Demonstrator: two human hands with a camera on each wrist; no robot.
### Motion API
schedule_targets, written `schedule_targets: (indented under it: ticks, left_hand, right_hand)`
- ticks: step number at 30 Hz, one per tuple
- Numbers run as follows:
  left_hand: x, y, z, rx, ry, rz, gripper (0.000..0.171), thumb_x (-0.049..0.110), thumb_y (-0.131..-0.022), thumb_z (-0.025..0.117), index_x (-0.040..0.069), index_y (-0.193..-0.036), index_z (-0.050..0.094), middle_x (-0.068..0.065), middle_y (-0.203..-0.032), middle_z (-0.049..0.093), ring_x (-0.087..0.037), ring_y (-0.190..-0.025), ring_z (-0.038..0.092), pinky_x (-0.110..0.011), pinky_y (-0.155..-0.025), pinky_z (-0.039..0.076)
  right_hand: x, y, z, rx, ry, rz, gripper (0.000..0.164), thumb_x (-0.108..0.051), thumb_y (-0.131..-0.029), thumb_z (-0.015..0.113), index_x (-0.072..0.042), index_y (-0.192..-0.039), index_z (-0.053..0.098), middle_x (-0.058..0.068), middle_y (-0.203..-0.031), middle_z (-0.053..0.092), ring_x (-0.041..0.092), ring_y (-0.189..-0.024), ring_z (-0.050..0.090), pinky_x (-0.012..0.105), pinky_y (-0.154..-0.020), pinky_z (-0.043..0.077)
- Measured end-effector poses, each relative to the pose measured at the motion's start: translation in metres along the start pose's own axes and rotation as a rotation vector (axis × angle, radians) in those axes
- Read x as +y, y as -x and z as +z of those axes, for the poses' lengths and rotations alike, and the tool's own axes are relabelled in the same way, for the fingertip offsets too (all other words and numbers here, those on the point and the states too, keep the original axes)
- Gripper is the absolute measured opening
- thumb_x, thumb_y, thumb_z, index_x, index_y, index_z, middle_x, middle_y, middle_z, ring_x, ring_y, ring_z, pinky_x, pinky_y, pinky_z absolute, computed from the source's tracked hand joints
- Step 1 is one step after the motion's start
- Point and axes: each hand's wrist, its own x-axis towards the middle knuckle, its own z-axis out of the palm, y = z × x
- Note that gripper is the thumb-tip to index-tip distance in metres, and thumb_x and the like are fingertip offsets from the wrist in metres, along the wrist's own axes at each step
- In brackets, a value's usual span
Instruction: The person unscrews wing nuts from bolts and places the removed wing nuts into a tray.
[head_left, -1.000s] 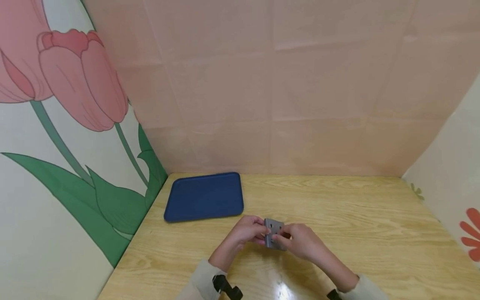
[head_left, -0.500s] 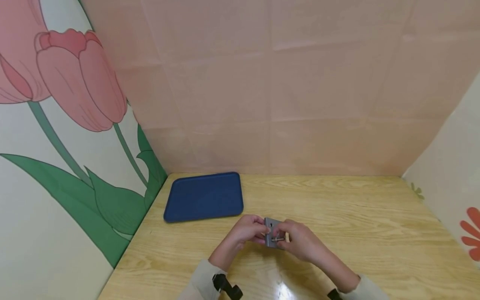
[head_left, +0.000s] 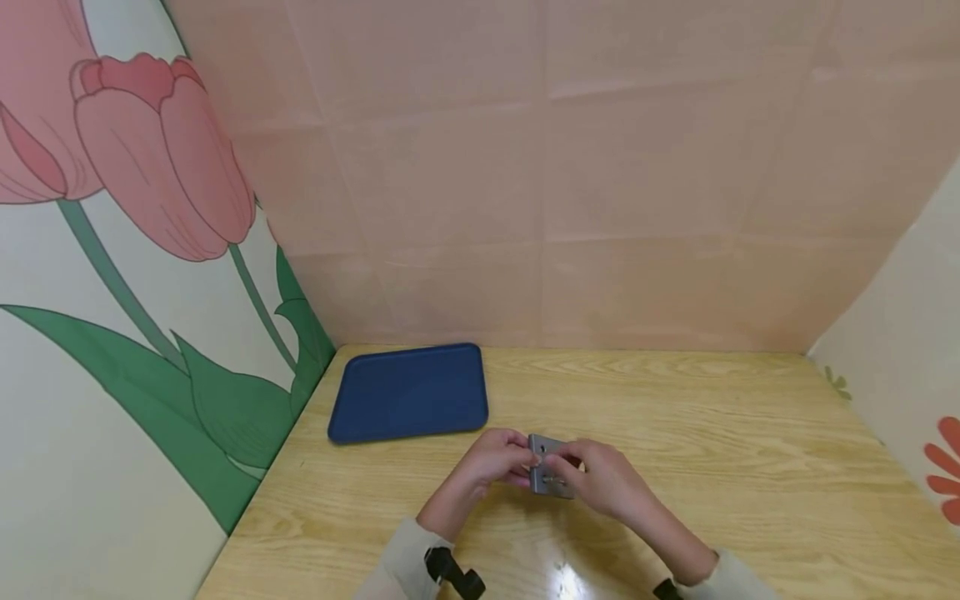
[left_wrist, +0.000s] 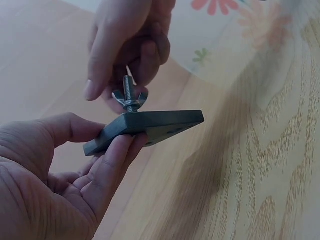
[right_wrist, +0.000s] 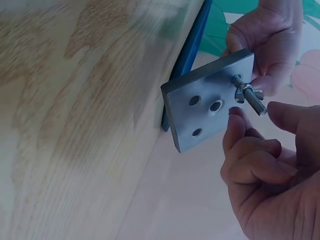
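A grey square metal plate [right_wrist: 182, 116] with several holes is held up over the table. My left hand [head_left: 491, 458] pinches its edge between thumb and fingers. A threaded bolt [right_wrist: 256, 104] sticks out through one corner hole. On the bolt sits a wing nut [left_wrist: 119, 98], close to the plate's face. My right hand [head_left: 606, 482] is beside the nut with bent fingers. In the right wrist view its thumb [right_wrist: 286, 116] stands near the bolt's tip, apart from the nut. Its index fingertip lies close by the nut; whether they touch, I cannot tell. The bolt's head is hidden.
A dark blue tray [head_left: 408, 393] lies on the wooden table [head_left: 675, 417] at the back left. A pinkish-brown sheet [head_left: 637, 208] hangs behind the table. Flower-printed panels [head_left: 165, 167] stand at the sides.
My right fingers have shifted about the bolt and wing nut, covering and uncovering them. The left hand and the plate stay nearly in place.
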Motion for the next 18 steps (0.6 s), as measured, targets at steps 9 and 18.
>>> schedule_targets:
  ticks: [9,18]
  left_hand:
    - [-0.0034,-0.0017,-0.0014,-0.006,0.002,-0.003,0.020,0.004,-0.085,0.072,-0.003,-0.103,0.066,-0.012,-0.091,0.071,-0.017,-0.068,0.070,-0.029,-0.060,0.061]
    - [-0.0050,-0.0015,-0.0033,-0.003,0.007,0.004,0.019,0.003,-0.086,0.071,-0.003,-0.102,0.066,-0.013,-0.092,0.071,-0.018,-0.069,0.071,-0.030,-0.060,0.062]
  right_hand:
    - [0.0007,0.0007,-0.0009,-0.059,0.034,0.021,0.035,-0.040,-0.100,0.062,-0.016,-0.075,0.066,-0.007,-0.068,0.057,0.011,-0.057,0.047,0.024,-0.049,0.038]
    - [-0.0001,0.0021,-0.0011,-0.089,0.035,-0.032,0.020,-0.038,-0.093,0.072,-0.019,-0.091,0.071,-0.011,-0.076,0.061,0.009,-0.059,0.048,0.024,-0.050,0.040]
